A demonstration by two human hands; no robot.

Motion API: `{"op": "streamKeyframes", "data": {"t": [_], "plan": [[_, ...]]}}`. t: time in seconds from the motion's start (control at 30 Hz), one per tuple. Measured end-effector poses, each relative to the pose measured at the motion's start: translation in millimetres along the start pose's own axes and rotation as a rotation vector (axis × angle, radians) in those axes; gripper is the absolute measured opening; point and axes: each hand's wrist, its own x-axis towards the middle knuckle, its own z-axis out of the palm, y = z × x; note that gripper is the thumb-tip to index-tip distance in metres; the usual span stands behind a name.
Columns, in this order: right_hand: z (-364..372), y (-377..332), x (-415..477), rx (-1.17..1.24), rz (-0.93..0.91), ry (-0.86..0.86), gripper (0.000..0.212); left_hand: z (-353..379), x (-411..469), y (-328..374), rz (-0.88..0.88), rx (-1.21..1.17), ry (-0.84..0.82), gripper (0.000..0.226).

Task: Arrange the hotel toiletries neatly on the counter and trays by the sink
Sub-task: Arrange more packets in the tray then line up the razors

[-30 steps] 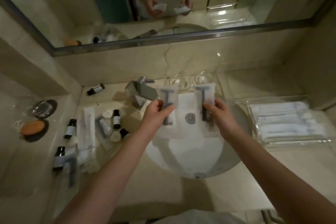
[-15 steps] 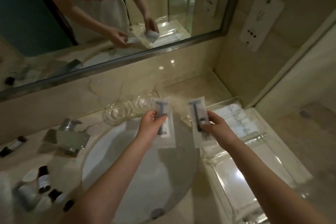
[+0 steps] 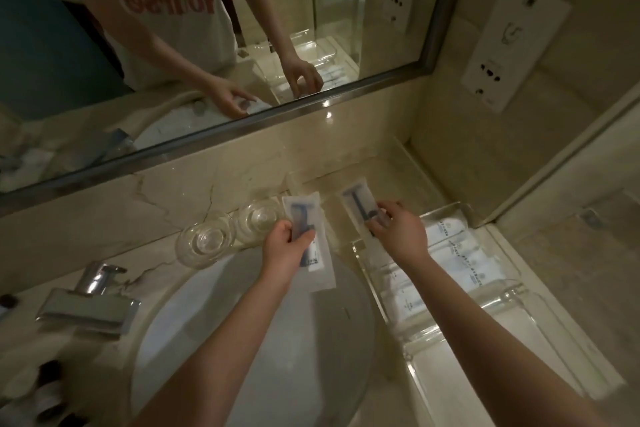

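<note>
Holding one wrapped razor (image 3: 306, 236) in my left hand (image 3: 282, 248), fingers (image 3: 306, 236) clamped on its handle, I see it over the sink (image 3: 194, 329) rim. My right hand (image 3: 398, 230) pinches a second wrapped razor (image 3: 358, 204) above the worktop (image 3: 388, 170); its head points beyond my fingertips. Right of those fingers sits a clear tray (image 3: 512, 291) of sachets; left of my left fingers stand two glasses (image 3: 206, 239).
</note>
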Motion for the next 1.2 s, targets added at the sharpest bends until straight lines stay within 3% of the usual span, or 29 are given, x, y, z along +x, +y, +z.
{"op": "streamKeyframes", "data": {"t": [0.13,0.23,0.33,0.4,0.7,0.93,1.2], "plan": [[-1,12,-11,0.048,0.026,0.071,0.055,10,2,2,-0.008,-0.011,0.012,0.035],[-3,16,-21,0.258,0.200,0.081,0.055,19,4,5,-0.019,-0.045,-0.002,0.033],[-1,19,-23,0.603,0.378,0.023,0.039,30,4,10,-0.012,-0.037,-0.007,0.032],[-3,22,-20,0.719,0.402,0.032,0.027,37,4,14,-0.009,-0.029,-0.025,0.031],[-50,46,37,0.710,0.383,0.296,0.016,60,14,24,0.001,-0.040,-0.070,0.023],[-43,51,45,0.451,0.388,0.402,0.023,69,20,27,-0.017,-0.064,-0.078,0.019],[-31,46,45,0.431,0.463,0.526,0.020,72,23,23,-0.055,-0.062,-0.063,0.022]]}}
